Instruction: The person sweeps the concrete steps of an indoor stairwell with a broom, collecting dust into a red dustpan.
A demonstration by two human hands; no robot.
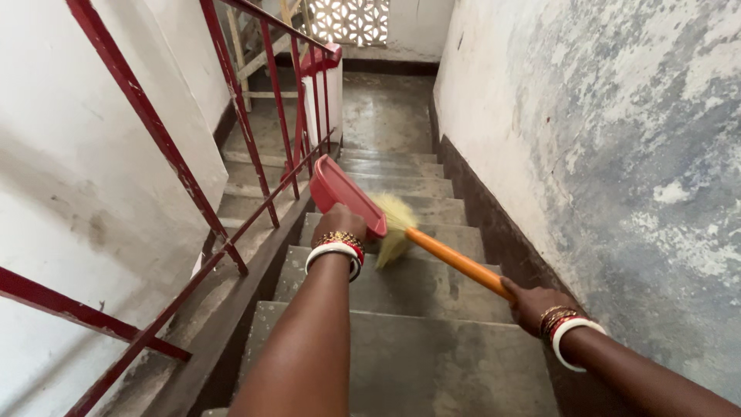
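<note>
Presently the left hand (pixel 338 225) grips a red dustpan (pixel 345 197), tilted over a concrete step (pixel 432 270) to catch sweepings. Right hand (pixel 534 303) clasps the orange handle of a broom (pixel 440 251), bristles meeting the pan's lip.

This is the indoor stairwell of an older building: worn grey concrete steps (pixel 409 270) descend to a landing between a red painted metal railing (pixel 255 147) and a peeling, stained whitewashed wall with a dark skirting band (pixel 617 154), under a patterned lattice vent block (pixel 349 19).
</note>
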